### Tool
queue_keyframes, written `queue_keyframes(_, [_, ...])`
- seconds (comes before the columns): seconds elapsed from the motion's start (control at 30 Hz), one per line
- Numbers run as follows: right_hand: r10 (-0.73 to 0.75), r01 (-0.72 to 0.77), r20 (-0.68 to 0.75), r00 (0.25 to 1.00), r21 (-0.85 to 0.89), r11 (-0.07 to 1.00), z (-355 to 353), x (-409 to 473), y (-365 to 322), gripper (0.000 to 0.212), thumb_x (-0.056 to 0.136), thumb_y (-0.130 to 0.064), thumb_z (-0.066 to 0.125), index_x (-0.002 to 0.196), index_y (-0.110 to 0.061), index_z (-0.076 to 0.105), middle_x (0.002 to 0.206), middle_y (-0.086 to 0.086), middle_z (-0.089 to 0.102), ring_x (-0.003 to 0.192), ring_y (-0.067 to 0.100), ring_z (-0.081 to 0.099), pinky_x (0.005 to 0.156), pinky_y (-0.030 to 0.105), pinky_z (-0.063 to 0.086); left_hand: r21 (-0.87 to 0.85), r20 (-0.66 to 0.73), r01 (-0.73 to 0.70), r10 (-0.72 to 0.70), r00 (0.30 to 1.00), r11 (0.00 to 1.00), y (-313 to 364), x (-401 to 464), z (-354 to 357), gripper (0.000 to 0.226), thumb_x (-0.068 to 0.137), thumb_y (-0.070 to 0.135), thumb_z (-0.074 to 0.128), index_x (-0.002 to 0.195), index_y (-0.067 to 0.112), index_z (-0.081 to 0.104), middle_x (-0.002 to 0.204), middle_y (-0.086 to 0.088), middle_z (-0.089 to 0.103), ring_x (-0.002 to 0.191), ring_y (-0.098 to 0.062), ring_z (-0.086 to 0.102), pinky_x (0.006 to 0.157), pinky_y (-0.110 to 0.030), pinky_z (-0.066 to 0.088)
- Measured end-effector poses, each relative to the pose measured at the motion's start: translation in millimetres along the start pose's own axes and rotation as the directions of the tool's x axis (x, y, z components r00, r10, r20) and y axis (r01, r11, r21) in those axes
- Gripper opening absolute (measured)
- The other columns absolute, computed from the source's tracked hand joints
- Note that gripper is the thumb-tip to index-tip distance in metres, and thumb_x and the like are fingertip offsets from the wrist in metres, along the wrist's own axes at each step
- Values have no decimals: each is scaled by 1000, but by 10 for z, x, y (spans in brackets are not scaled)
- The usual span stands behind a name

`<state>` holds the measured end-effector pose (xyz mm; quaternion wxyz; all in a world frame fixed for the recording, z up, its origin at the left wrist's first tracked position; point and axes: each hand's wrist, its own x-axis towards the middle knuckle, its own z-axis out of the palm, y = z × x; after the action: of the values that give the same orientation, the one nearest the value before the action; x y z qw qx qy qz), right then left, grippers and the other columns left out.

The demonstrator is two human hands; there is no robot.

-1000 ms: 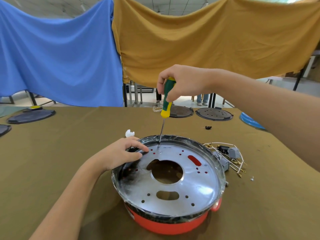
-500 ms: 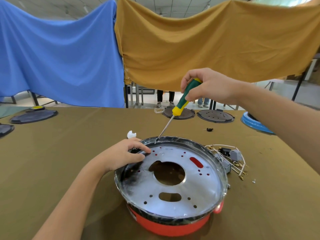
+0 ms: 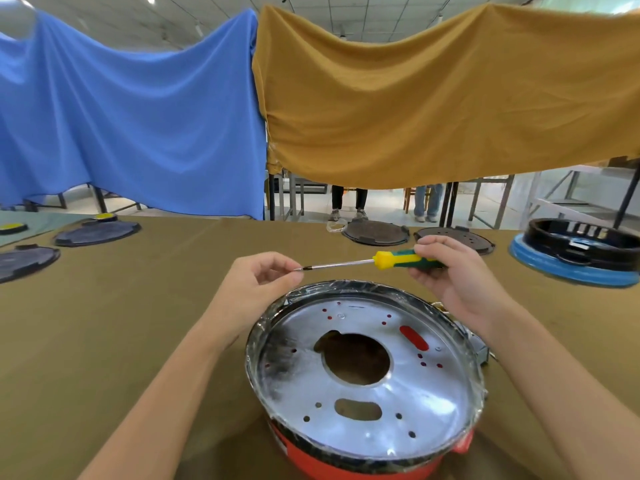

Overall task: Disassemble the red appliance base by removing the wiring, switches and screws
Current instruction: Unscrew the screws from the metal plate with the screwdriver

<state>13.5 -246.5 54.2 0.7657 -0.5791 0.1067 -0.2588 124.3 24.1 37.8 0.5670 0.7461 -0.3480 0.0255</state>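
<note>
**Clerk:** Item one, right hand [image 3: 457,278]. Condition?

**Keeper:** Fingers curled round the green-and-yellow handle of the screwdriver [image 3: 391,260], which lies level, shaft pointing across to the left hand [image 3: 258,284]. That hand has thumb and forefinger closed at the tip; whether a screw sits pinched there is too small to tell.

**Clerk:** Item two, the work piece.

**Keeper:** Red appliance base [image 3: 363,382], directly below and nearer the person than both hands, resting on the olive table cloth [image 3: 104,341]. Neither hand touches it.

**Clerk:** Handling note for the step?

**Keeper:** My reading: a screw is being taken off the tip. Keep the shaft steady and level, pinch the screw squarely, pull it straight along the shaft, and set it down beside the base (loose screws roll).

**Clerk:** Containers?

**Keeper:** The base holds a silver metal plate [image 3: 384,403] with a large round hole, an oblong slot and small holes showing red beneath; one small screw-like fitting shows at the side nearest the hands. Beyond the right hand, a blue-rimmed base [image 3: 568,271] holds a black inner ring. Flat dark discs [image 3: 375,233] lie beyond both hands.
</note>
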Motion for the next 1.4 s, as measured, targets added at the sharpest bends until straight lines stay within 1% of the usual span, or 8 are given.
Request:
queue_keyframes(0.37, [-45, 45, 2, 999, 57, 997, -26, -96, 51, 8, 90, -4, 64, 92, -12, 64, 99, 9, 64, 90, 21, 65, 74, 27, 59, 111, 35, -127, 124, 992, 986, 42, -10, 2, 8, 93, 29, 63, 87, 28, 67, 78, 0, 69, 79, -26, 65, 81, -46, 53])
queue_keyframes(0.57, [-339, 312, -12, 941, -360, 879, 5, -193, 125, 20, 92, -32, 68, 97, -13, 64, 84, 1, 67, 64, 9, 64, 62, 22, 56, 156, -36, -67, 73, 997, 986, 24, -3, 11, 20, 94, 16, 61, 77, 26, 63, 70, 3, 65, 68, -6, 61, 72, -27, 44])
queue_keyframes(0.77, [-272, 285, 93, 958, -184, 941, -39, -218, 76, 9, 90, -10, 67, 95, -18, 65, 103, 8, 67, 95, 22, 67, 84, 34, 56, 96, 2, -54, 54, 999, 994, 24, -4, -12, 18, 94, 14, 62, 78, 22, 64, 70, -2, 66, 69, -9, 62, 74, -28, 45])
queue_keyframes(0.9, [-354, 347, 37, 934, -321, 881, -21, -240, 98, 6, 93, -25, 66, 96, -20, 65, 86, -3, 67, 76, 14, 65, 70, 26, 56, 127, 31, -69, 65, 997, 990, 13, -6, -5, 21, 95, 15, 61, 77, 26, 65, 71, -1, 66, 71, -13, 62, 76, -32, 47])
queue_keyframes(0.97, [-370, 361, 33, 929, -316, 877, -48, -238, 79, 6, 92, -18, 68, 96, -23, 67, 95, 0, 68, 86, 20, 63, 82, 33, 57, 87, 8, -63, 62, 998, 994, 16, 2, -40, 24, 94, 13, 61, 75, 27, 65, 74, -2, 68, 73, -15, 63, 78, -33, 48])
queue_keyframes(1.03, [-361, 348, -5, 933, -258, 901, -88, -226, 59, 15, 90, -10, 69, 94, -25, 69, 104, 4, 68, 95, 26, 62, 91, 39, 54, -15, -66, -72, 71, 995, 997, 25, 15, -93, 22, 92, 14, 63, 75, 27, 67, 79, -3, 70, 74, -14, 64, 77, -30, 50])
queue_keyframes(1.23, [-30, 43, -265, 964, 42, 998, -141, -168, 47, 23, 89, -29, 72, 98, -8, 66, 95, 10, 65, 65, 12, 66, 62, 19, 56, -293, 42, -13, 26, 999, 956, 20, 11, -72, 21, 86, 37, 68, 95, 20, 73, 98, -4, 72, 83, -14, 64, 80, -30, 53])
queue_keyframes(1.4, [162, -107, -90, 983, 441, 891, -151, -243, -67, 32, 85, -10, 72, 115, -3, 60, 116, 22, 61, 79, 22, 73, 68, 22, 58, -483, 110, 52, 2, 994, 874, 28, 22, -72, 22, 79, 35, 77, 93, 18, 74, 96, -5, 71, 80, -13, 63, 76, -27, 55])
